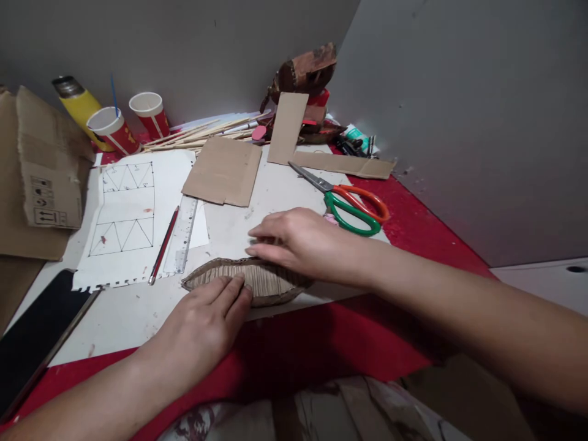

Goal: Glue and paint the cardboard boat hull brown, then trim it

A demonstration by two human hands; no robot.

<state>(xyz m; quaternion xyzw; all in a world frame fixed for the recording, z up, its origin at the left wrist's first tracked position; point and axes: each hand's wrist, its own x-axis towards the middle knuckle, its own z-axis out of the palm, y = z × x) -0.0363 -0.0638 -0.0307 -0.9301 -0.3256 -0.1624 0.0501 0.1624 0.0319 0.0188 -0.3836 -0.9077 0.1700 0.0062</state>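
In front of me on the white board lies a boat-shaped cardboard piece, with a raised rim and a ridged, corrugated inside. My left hand rests on its near left part, fingers laid out over the ridged surface. Over the far right rim is my right hand, its fingers bent and pointing left, with a gap between the fingertips and nothing visible between them. Its wrist covers some of the piece's right end. Scissors with orange and green handles lie beyond the right hand, blades partly apart.
Left of the hands are a drawing sheet, a pencil, a clear ruler and a dark phone-like slab. Cardboard pieces lie farther back, near wooden sticks, paper cups and a yellow bottle. A carton stands left.
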